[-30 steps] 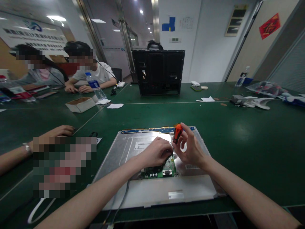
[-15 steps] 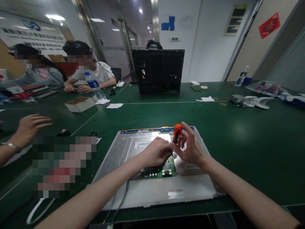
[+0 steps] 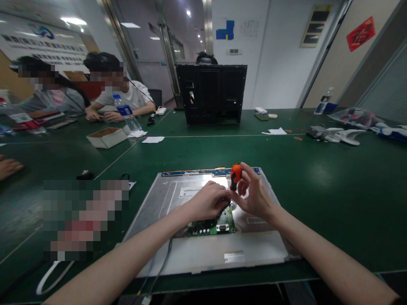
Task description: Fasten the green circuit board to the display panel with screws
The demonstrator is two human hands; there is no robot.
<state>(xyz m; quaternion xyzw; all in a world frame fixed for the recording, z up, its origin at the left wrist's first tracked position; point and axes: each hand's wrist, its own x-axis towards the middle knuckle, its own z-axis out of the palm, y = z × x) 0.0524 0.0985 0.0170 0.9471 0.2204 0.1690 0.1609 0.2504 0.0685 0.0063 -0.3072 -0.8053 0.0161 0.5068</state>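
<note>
Right now the person's right hand (image 3: 252, 197) is pinching a short orange-handled screwdriver (image 3: 235, 176) between thumb and fingers, holding it nearly upright with its tip pointing down at the back of a flat metal panel (image 3: 178, 199). That panel lies on the near part of the green table (image 3: 333, 186), directly in front of the person. The left hand (image 3: 208, 203) sits just beside the right one, fingers curled and pressed down near the base of the screwdriver, at the far edge of a small green circuit board (image 3: 219, 224) mounted on the panel; what it grips, if anything, I cannot tell. A dark cable (image 3: 160, 271) trails off the near edge of the panel under the left forearm.

Farther off, a black monitor shell (image 3: 211, 95) stands upright near the middle of the table. To the far left sit two other people, with a water bottle (image 3: 127, 114) and an open cardboard box (image 3: 107, 137) close by them. At the left edge another person's fingertips (image 3: 8, 167) rest on the table. White plastic parts (image 3: 340, 135) lie on the far right.
</note>
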